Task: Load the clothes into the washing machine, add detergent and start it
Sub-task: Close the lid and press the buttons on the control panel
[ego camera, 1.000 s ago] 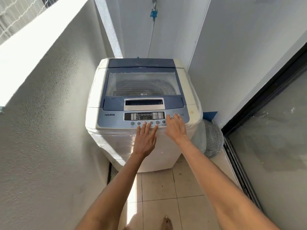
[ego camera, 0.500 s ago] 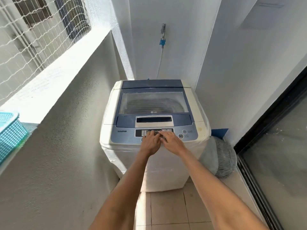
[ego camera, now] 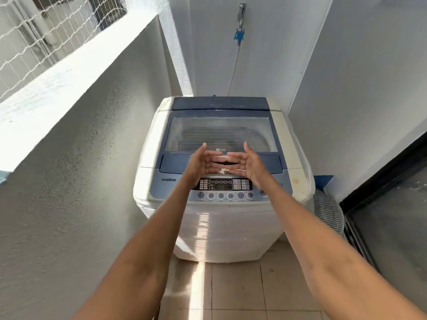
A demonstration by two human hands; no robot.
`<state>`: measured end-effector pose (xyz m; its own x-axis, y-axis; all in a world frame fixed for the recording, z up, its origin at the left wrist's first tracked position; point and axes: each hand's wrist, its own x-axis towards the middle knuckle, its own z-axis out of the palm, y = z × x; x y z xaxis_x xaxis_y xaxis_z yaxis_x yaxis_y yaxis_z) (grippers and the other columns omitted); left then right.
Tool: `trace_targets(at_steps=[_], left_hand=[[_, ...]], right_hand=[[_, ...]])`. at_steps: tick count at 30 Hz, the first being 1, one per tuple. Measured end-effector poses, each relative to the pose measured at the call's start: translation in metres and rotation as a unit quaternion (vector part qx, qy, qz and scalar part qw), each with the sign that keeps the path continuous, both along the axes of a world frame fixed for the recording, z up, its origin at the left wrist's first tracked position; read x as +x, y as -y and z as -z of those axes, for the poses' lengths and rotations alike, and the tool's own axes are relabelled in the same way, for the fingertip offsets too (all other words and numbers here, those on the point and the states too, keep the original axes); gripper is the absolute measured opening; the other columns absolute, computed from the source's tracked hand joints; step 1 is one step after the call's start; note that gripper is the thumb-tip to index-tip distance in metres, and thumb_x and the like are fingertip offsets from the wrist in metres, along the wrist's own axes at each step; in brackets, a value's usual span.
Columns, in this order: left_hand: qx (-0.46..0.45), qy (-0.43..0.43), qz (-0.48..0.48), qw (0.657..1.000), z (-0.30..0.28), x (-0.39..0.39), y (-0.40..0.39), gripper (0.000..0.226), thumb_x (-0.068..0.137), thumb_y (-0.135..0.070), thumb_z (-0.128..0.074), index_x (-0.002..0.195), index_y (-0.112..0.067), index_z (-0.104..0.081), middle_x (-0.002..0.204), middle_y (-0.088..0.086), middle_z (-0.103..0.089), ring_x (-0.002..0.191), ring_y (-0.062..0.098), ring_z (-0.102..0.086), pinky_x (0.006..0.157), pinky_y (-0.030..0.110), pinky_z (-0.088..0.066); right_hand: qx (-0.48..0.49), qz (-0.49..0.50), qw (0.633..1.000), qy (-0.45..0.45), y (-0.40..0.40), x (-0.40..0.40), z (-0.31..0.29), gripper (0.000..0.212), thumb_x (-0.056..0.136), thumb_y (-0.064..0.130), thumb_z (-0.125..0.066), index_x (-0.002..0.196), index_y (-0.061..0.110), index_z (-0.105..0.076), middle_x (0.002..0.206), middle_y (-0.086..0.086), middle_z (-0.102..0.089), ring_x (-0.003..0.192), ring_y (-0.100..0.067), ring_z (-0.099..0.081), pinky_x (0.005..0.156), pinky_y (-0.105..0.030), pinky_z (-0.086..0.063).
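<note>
The washing machine (ego camera: 221, 181) stands in the corner of the narrow balcony, against the rough wall (ego camera: 80, 181) on my left, and its lid (ego camera: 219, 132) is closed. Through the clear window of the lid I see only the ribs of the drum; if clothes are inside, I cannot tell.

Half a second ago both my hands were down on the control panel (ego camera: 225, 184), fingers on the buttons. Now they have lifted off and hang in the air above the lid handle (ego camera: 175, 163), touching nothing. I think this means the button pressing is finished for now, and the machine is maybe started, or I am going to open the lid; which one, I cannot say.

My left hand (ego camera: 199, 163) and right hand (ego camera: 248, 163) face each other, palms inward, thumbs up, fingers loosely bent with the tips almost meeting. Each grip is open and holds nothing. Both forearms reach straight forward from below.

Behind the machine a hose (ego camera: 233, 70) comes down from a tap (ego camera: 241, 10) on the wall. At the right, a striped cloth thing (ego camera: 328, 213) lies beside the machine, near the dark sliding door (ego camera: 392, 215).
</note>
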<state>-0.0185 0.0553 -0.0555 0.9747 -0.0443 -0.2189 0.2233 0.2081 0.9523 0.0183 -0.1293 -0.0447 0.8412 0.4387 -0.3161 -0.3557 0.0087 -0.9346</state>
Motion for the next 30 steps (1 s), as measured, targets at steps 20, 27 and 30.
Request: trace_targets(at_steps=[20, 27, 30], left_hand=[[0.045, 0.010, -0.030, 0.998, 0.012, 0.004, 0.005, 0.068, 0.100, -0.048, -0.023, 0.078, -0.003, -0.069, 0.082, 0.012, -0.073, 0.075, 0.023, -0.070, 0.075, 0.030, -0.055], [0.043, -0.003, -0.026, 0.999, 0.010, 0.004, 0.005, 0.071, 0.100, -0.049, -0.023, 0.075, -0.001, -0.069, 0.073, 0.014, -0.071, 0.067, 0.021, -0.070, 0.065, 0.025, -0.057], [0.043, -0.010, -0.025, 0.999, 0.009, 0.004, 0.006, 0.072, 0.099, -0.051, -0.023, 0.076, -0.001, -0.069, 0.073, 0.013, -0.072, 0.067, 0.021, -0.070, 0.065, 0.025, -0.057]], right_hand=[[-0.037, -0.043, 0.998, 0.039, -0.015, 0.011, 0.010, 0.069, 0.096, 0.056, -0.029, 0.098, 0.001, -0.070, 0.106, -0.020, -0.070, 0.102, -0.026, -0.068, 0.093, -0.034, -0.053], [-0.053, -0.039, 0.997, 0.033, -0.015, 0.010, 0.008, 0.071, 0.095, 0.057, -0.031, 0.092, -0.001, -0.071, 0.103, -0.022, -0.070, 0.102, -0.031, -0.067, 0.094, -0.035, -0.052], [-0.050, -0.040, 0.997, 0.034, -0.014, 0.010, 0.008, 0.072, 0.095, 0.058, -0.031, 0.095, -0.002, -0.071, 0.104, -0.022, -0.069, 0.102, -0.031, -0.067, 0.091, -0.034, -0.054]])
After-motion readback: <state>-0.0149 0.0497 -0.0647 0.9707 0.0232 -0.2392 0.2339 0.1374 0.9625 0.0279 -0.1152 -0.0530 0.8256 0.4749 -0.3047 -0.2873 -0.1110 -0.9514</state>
